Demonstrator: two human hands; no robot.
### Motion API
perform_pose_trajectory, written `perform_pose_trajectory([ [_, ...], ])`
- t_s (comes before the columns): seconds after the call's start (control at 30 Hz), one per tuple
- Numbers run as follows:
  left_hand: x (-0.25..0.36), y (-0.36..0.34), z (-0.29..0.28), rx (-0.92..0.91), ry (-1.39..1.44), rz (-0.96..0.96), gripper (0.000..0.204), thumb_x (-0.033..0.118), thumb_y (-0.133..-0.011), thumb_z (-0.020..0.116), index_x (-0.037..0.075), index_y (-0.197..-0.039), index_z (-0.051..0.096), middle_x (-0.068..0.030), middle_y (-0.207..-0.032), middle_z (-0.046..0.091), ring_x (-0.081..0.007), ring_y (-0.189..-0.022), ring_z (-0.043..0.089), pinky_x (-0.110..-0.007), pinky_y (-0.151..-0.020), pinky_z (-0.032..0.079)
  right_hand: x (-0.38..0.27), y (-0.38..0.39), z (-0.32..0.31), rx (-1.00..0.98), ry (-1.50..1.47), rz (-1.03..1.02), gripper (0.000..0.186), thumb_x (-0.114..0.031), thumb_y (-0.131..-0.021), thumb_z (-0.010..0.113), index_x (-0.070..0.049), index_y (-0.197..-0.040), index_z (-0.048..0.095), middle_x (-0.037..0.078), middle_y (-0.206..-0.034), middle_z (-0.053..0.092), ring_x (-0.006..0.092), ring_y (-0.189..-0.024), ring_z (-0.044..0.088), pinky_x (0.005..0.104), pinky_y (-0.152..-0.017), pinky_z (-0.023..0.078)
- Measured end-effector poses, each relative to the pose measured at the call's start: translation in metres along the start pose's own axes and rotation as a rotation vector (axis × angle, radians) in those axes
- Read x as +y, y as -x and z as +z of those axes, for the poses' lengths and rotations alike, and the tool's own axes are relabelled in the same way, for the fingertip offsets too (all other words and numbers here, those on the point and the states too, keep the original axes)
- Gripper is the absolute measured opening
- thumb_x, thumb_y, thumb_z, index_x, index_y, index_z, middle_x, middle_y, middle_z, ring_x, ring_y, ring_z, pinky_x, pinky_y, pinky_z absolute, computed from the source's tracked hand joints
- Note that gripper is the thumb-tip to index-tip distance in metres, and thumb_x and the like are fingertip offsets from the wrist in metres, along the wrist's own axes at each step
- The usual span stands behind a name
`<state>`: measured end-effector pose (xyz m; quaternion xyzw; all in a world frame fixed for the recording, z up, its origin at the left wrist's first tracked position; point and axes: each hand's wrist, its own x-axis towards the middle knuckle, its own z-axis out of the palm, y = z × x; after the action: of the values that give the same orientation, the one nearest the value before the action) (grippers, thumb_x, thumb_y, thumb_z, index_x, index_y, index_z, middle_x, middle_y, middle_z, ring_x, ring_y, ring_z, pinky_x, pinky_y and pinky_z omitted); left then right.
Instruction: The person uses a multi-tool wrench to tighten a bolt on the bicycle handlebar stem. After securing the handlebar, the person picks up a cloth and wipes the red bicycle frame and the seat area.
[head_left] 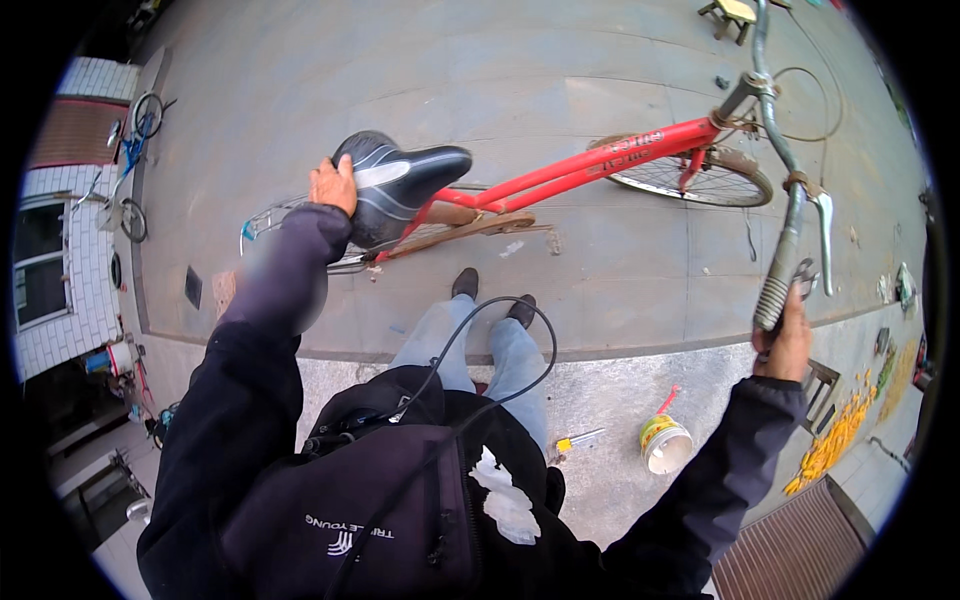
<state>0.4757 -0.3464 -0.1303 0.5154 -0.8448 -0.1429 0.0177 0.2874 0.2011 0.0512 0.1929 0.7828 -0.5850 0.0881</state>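
Note:
A red bicycle [560, 175] stands in front of me, its front end to the right. My left hand [333, 186] grips the rear edge of its black saddle [425, 172], which has a pale grey stripe. At the right, my right hand [787, 340] is closed around the end of the handlebar grip [772, 300], a ribbed grey sleeve. A small metal piece [804, 268], perhaps the head of a tool, shows beside the fingers; I cannot tell whether the hand holds it. The brake lever [825, 240] runs just outside the grip, apart from my fingers.
Near my feet on the pale concrete lie a yellow-and-silver tool [580, 440] and a white bucket [667, 450] with a red handle beside it. Yellow corn cobs [835, 440] are spread at the right. A small stool [730, 14] stands far off, a blue bicycle [130, 160] at the left.

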Motion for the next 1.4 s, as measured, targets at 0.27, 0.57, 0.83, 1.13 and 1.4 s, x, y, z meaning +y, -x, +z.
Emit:
perform_pose_trajectory([
  [0.27,0.034,0.03,-0.007,0.128,-0.194,0.473,0.055,0.039,-0.089,0.054,0.001,-0.129,0.048,-0.0292,-0.129,0.044,-0.0414,-0.121,0.042,-0.048,-0.1,0.036,0.075,0.055,-0.032,-0.047,-0.196,0.23,0.041,-0.041,-0.095,0.052,0.0,-0.099,0.059,0.002,-0.066,0.058,0.0073,-0.05,0.049,0.02,-0.041,0.034],
  [0.57,0.078,0.076,-0.027,0.022,0.107,0.648,0.046,0.024,-0.087,0.06,-0.002,-0.124,0.05,-0.0241,-0.129,0.046,-0.0391,-0.121,0.044,-0.042,-0.103,0.036,0.091,0.107,0.022,-0.221,-0.656,0.271,0.042,-0.026,-0.094,0.052,0.002,-0.125,0.049,0.013,-0.093,0.064,0.0194,-0.08,0.063,0.0323,-0.071,0.053],
  [0.83,0.063,0.034,-0.04,-0.083,0.129,0.699,0.046,0.022,-0.084,0.062,-0.002,-0.122,0.05,-0.0223,-0.126,0.049,-0.0378,-0.12,0.045,-0.041,-0.102,0.037,0.076,0.14,0.047,-0.172,-0.651,0.281,0.04,-0.023,-0.094,0.053,0.005,-0.122,0.049,0.017,-0.087,0.064,0.0223,-0.071,0.065,0.0309,-0.06,0.054],
  [1.13,0.034,0.019,-0.034,-0.126,-0.101,1.004,0.059,0.028,-0.078,0.07,-0.006,-0.122,0.05,-0.0277,-0.128,0.045,-0.0419,-0.12,0.044,-0.044,-0.101,0.037,0.14,0.22,0.052,0.065,-0.577,0.413,0.043,-0.024,-0.093,0.056,0.01,-0.119,0.05,0.017,-0.087,0.063,0.0209,-0.071,0.063,0.0304,-0.058,0.052],
  [1.4,0.035,0.004,-0.013,-0.154,-0.201,1.098,0.053,0.037,-0.087,0.059,-0.004,-0.12,0.053,-0.0249,-0.121,0.052,-0.0403,-0.113,0.05,-0.045,-0.097,0.039,0.223,0.304,0.049,0.303,-0.762,0.635,0.033,-0.025,-0.096,0.049,0.004,-0.112,0.054,0.015,-0.085,0.065,0.0203,-0.067,0.064,0.0301,-0.057,0.054],
])
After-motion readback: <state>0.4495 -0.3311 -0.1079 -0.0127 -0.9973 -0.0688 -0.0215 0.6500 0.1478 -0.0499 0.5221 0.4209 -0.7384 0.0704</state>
